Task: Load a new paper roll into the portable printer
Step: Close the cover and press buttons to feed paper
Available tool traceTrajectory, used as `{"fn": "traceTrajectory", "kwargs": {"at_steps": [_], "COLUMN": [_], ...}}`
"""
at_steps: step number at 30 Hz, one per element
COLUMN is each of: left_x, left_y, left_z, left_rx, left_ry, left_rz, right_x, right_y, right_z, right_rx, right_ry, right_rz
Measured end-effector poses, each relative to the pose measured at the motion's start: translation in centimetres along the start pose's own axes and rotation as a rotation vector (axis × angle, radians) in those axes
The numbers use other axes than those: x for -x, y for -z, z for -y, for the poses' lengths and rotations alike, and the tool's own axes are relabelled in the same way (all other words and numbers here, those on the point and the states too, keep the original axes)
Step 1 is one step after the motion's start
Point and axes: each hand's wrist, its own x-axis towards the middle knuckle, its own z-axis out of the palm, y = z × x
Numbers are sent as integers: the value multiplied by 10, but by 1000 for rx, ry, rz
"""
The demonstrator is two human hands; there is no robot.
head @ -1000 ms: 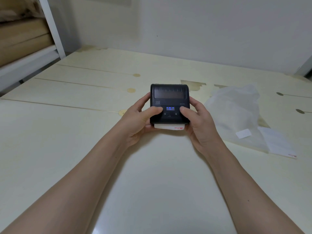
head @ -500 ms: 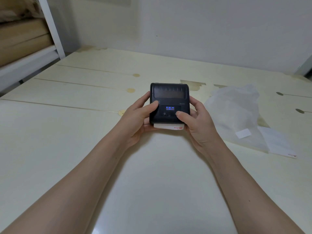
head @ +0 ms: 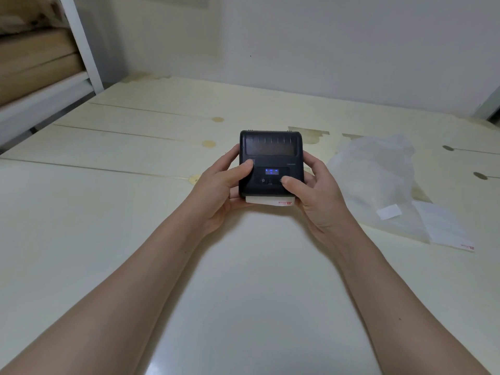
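I hold a small black portable printer [head: 270,150] above the pale table [head: 108,212], lid closed, its little blue display lit. My left hand [head: 219,190] grips its left side, thumb resting on the top face. My right hand [head: 316,196] grips the right side, thumb on the button panel at the lower right. A strip of white paper [head: 267,201] with red print sticks out of the printer's near edge. The paper roll itself is hidden inside.
A crumpled clear plastic bag [head: 378,180] lies to the right of the printer, with a white paper sheet [head: 449,228] beside it. A white shelf frame [head: 81,47] with brown boards stands at the far left. A wall closes the back.
My left thumb slid up and left on the printer's top face. My right thumb moved left onto the button panel. The printer stayed in place.
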Motion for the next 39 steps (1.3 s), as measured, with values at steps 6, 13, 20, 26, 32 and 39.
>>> {"fn": "traceTrajectory", "kwargs": {"at_steps": [6, 13, 20, 26, 32, 39], "left_x": [-1, -1, 1, 1, 2, 0], "left_y": [0, 0, -1, -2, -2, 3], "left_z": [2, 2, 1, 1, -3, -3], "left_rx": [14, 31, 19, 37, 51, 96], "left_ry": [-4, -2, -10, -14, -45, -49], "left_rz": [-27, -42, -29, -80, -130, -264], "right_x": [0, 0, 2, 1, 4, 6], "right_y": [1, 1, 2, -2, -3, -6], "right_z": [1, 1, 2, 6, 11, 8], "right_rx": [-24, -34, -29, -112, -54, 153], "right_ry": [-13, -8, -16, -15, -23, -71], "right_rz": [4, 3, 9, 68, 116, 23]}}
